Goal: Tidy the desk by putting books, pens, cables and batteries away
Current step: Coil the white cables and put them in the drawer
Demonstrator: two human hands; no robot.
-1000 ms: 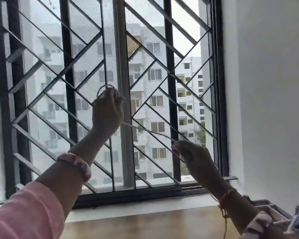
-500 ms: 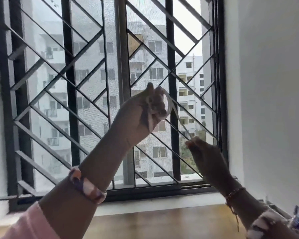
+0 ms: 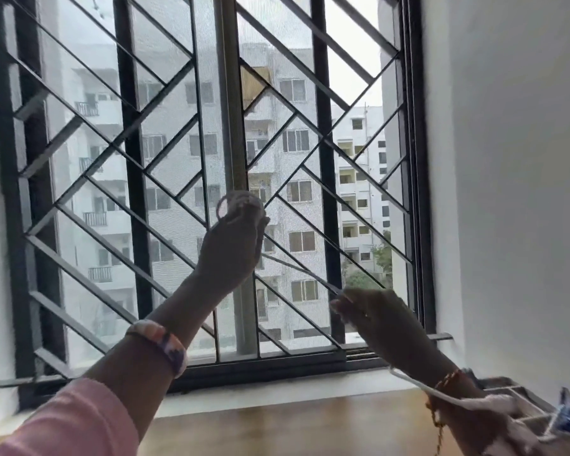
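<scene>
Swinging back toward the window's (image 3: 208,179) centre post since half a second ago, my left hand (image 3: 232,245) has another loop of the white cable (image 3: 297,269) on it, fingers curled round the small coil in front of that post. From there the cable slants down to my right hand (image 3: 375,317), low by the window's right edge, pinching it as a guide. I judge the winding partly done: slack trails past my right wrist, and nothing shows anything stowed yet.
</scene>
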